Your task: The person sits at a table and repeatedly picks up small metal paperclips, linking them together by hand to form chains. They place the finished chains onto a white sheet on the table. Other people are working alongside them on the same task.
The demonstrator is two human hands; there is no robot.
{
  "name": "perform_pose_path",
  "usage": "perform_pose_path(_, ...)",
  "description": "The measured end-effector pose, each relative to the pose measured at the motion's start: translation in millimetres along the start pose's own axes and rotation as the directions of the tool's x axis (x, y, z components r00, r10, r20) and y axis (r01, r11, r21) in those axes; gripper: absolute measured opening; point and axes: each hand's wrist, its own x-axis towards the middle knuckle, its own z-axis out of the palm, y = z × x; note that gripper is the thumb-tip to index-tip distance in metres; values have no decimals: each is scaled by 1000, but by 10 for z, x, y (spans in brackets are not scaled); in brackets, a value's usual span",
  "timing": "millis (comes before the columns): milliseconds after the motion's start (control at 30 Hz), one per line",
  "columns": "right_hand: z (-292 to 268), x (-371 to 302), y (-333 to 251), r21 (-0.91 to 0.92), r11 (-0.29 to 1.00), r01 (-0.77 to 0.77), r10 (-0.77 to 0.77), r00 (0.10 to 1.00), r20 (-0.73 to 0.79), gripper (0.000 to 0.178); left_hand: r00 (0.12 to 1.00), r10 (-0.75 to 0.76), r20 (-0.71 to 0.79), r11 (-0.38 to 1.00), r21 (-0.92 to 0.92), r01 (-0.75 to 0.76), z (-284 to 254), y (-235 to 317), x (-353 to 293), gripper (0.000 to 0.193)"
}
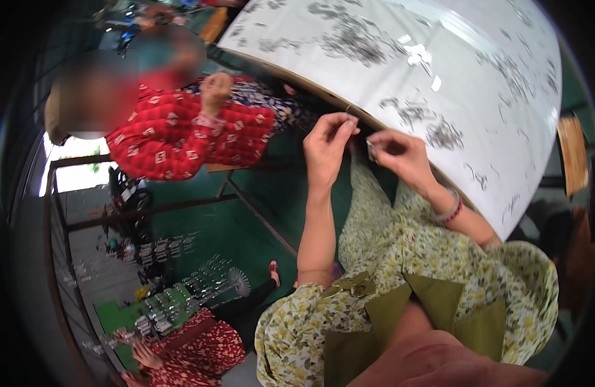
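My left hand [327, 143] is raised beside the near edge of a white-topped table [465, 71], its thumb and forefinger pinched together. Something small and thin seems to be at those fingertips, too small to name. Close to it on the right, my right hand [404, 158] is closed with curled fingers. A tiny pale piece [370, 150] shows at its fingertips; its kind I cannot make out. The two hands are a little apart. Just past them on the tabletop lie loose heaps of thin dark wire-like pieces [444, 134].
A bigger spread of the dark pieces [355, 42] and several small white pieces [418, 55] lie farther up the table. At the left sits a person in a red patterned jacket [181, 138]. Another in red [200, 351] is at a green surface [110, 316]. A wooden stool [573, 155] stands right.
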Motion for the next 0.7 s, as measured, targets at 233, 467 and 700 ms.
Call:
perform_pose_path(233,11,-71,-73,83,994,76,-71,995,-70,20,986,159,-47,982,109,-154,218,-144,-554,5)
perform_pose_path(467,-31,-74,-109,-213,881,422,-407,907,111,39,980,126,-155,984,-103,-143,308,-241,-565,10)
perform_pose_path(700,-1368,686,-163,-753,558,348,-328,926,186,29,992,81,-100,989,129,-68,279,-111,-554,8)
